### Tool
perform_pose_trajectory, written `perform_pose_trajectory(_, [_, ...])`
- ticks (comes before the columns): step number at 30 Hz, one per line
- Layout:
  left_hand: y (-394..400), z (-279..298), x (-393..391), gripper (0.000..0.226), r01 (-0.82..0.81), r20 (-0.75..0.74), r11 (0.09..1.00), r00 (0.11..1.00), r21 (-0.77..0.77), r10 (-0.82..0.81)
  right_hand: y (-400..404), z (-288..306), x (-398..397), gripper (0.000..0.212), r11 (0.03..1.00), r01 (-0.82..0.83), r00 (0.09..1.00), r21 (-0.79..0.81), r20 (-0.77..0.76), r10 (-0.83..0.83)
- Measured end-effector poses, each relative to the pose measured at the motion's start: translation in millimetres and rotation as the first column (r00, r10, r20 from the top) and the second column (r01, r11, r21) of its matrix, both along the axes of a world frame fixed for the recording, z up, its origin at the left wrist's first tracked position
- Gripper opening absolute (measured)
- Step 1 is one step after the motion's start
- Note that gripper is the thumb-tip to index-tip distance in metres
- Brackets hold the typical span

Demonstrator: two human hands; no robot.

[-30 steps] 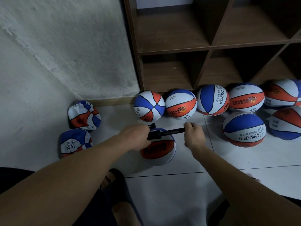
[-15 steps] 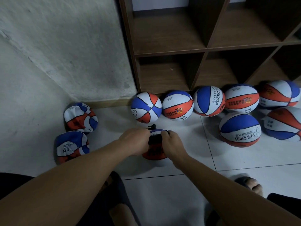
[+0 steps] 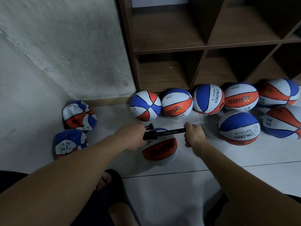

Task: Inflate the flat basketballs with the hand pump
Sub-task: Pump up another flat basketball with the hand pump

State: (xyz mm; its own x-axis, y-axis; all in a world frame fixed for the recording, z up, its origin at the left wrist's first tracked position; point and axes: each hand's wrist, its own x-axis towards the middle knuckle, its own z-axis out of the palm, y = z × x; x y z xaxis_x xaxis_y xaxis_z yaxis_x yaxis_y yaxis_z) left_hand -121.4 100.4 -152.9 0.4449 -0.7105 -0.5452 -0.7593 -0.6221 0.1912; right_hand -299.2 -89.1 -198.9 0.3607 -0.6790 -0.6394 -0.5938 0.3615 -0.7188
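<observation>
A black hand pump [image 3: 160,133] lies level above a red, white and blue basketball [image 3: 160,150] on the floor tiles. My left hand [image 3: 132,137] grips the pump's barrel at its left end. My right hand [image 3: 193,134] grips the handle at the right, with the thin rod drawn out between the two hands. Two flat, crumpled basketballs, one [image 3: 79,115] behind the other [image 3: 70,143], sit at the left by the wall.
Several round basketballs [image 3: 176,103] line the foot of a brown wooden shelf unit [image 3: 205,46], with two more [image 3: 238,127] to the right. A rough white wall [image 3: 57,46] closes the left side. My sandalled foot [image 3: 110,180] is below the ball.
Half a second ago my hands were together with the pump pushed in. My right hand has since pulled the handle out to the right, as it stood a second ago.
</observation>
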Motion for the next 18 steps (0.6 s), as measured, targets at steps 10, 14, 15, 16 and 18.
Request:
perform_pose_trajectory(10, [-9, 0, -23, 0.012, 0.040, 0.065, 0.999, 0.997, -0.024, -0.038, 79, 5, 23, 0.029, 0.976, -0.093, 0.990, -0.199, 0.089, 0.113])
perform_pose_trajectory(14, [-10, -1, -25, 0.011, 0.050, 0.058, 0.999, 0.997, -0.006, -0.049, 88, 6, 25, 0.029, 0.968, -0.143, 0.981, -0.205, 0.103, 0.167])
perform_pose_trajectory(15, [-9, -1, -23, 0.008, 0.042, 0.054, 0.999, 0.998, -0.021, -0.041, 86, 7, 27, 0.029, 0.966, -0.150, 0.979, -0.209, 0.103, 0.174])
perform_pose_trajectory(16, [-8, -1, -22, 0.011, 0.029, 0.048, 0.999, 0.998, -0.039, -0.027, 84, 8, 28, 0.029, 0.965, -0.153, 0.979, -0.212, 0.104, 0.178])
perform_pose_trajectory(18, [-8, 0, -20, 0.026, 0.018, 0.040, 0.998, 0.999, -0.067, -0.015, 79, 12, 31, 0.026, 0.961, -0.161, 0.977, -0.224, 0.099, 0.187])
